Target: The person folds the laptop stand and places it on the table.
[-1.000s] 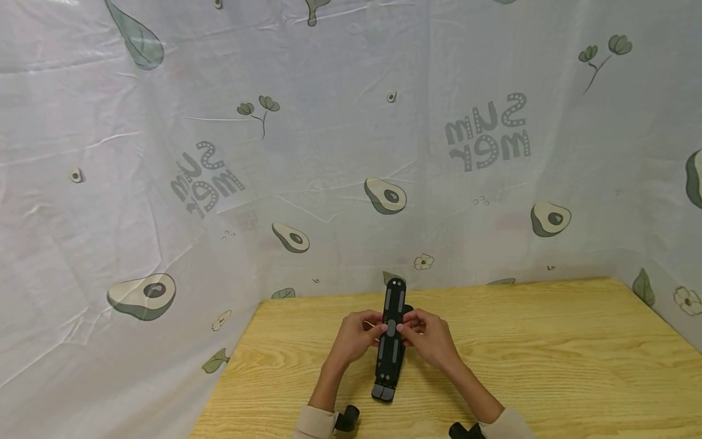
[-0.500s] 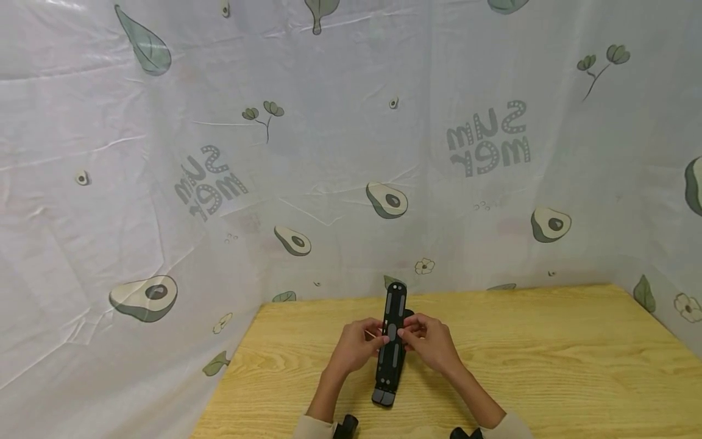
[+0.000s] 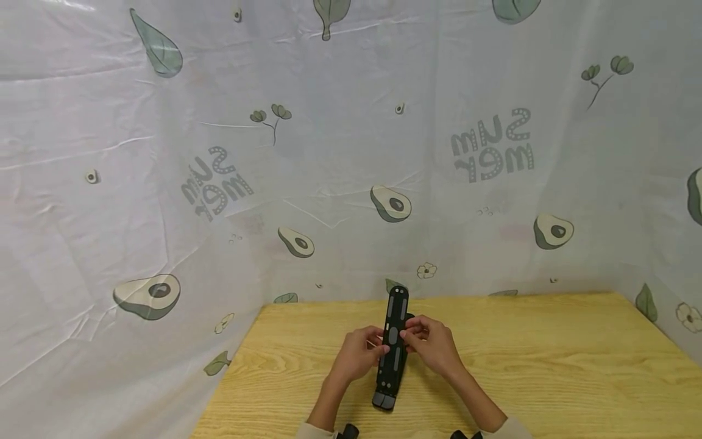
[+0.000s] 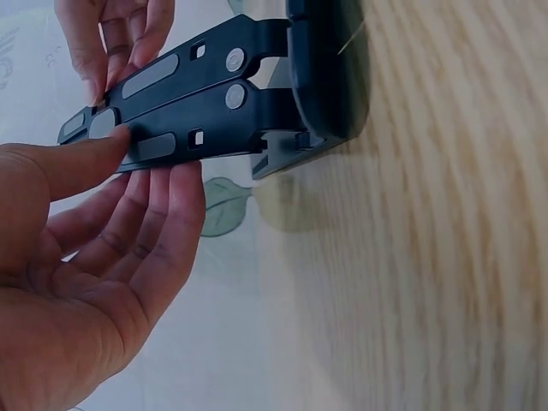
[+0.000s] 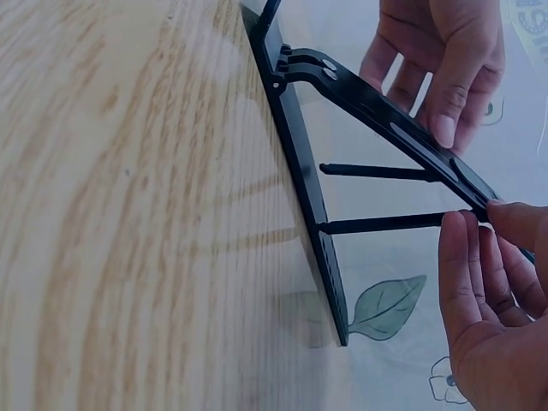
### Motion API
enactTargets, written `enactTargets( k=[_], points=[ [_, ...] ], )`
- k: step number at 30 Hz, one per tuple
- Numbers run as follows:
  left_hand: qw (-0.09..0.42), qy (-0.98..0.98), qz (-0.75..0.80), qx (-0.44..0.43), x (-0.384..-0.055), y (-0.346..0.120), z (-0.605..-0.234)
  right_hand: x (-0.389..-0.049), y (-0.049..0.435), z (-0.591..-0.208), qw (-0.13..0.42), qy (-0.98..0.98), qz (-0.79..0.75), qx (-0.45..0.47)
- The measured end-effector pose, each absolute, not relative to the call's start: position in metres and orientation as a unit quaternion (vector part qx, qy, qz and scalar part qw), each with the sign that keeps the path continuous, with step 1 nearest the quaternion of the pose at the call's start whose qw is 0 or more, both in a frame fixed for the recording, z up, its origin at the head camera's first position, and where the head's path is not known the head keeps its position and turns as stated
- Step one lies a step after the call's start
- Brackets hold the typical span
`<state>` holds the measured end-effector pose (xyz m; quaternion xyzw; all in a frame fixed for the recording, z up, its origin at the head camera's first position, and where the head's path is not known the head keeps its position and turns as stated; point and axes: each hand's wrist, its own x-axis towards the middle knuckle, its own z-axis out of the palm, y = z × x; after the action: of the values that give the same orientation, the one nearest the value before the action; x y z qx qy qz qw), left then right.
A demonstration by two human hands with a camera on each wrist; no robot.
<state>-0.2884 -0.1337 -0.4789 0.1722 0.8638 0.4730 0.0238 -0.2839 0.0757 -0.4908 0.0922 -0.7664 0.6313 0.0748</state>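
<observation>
A black folding laptop stand (image 3: 396,360) with grey pads stands on the table, its two arms side by side. In the right wrist view its upper part (image 5: 385,120) slants up from the hinge, and two thin struts (image 5: 381,224) join it to the base (image 5: 300,171). My left hand (image 3: 355,353) pinches the left edge of the upper part, thumb on top and fingers beneath. From the other side my right hand (image 3: 436,346) grips the right edge near the middle pad. The left wrist view shows the hinged end (image 4: 330,68) close to the tabletop.
The wood-grain table (image 3: 548,353) extends widely to the right of the stand and less far to the left. Behind it and along both sides hangs a pale printed sheet (image 3: 329,152). Dark wrist mounts (image 3: 349,431) show at the sleeves.
My left thumb has slid down the stand, from beside the middle pad toward the near end. My right hand keeps about the same grip. The head view has tilted slightly upward.
</observation>
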Motion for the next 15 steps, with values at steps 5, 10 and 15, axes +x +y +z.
enactTargets(
  k=[5,10,15],
  points=[
    [0.037,0.858,0.487,0.158,-0.284,-0.137,-0.482,-0.285,0.074,-0.49,0.076,-0.76,0.64,0.086],
    [0.048,0.848,0.508,0.139,-0.281,-0.137,-0.486,-0.289,0.074,-0.489,0.076,-0.758,0.644,0.078],
    [0.042,0.842,0.525,0.12,-0.279,-0.136,-0.487,-0.295,0.074,-0.487,0.078,-0.763,0.637,0.074]
  ],
)
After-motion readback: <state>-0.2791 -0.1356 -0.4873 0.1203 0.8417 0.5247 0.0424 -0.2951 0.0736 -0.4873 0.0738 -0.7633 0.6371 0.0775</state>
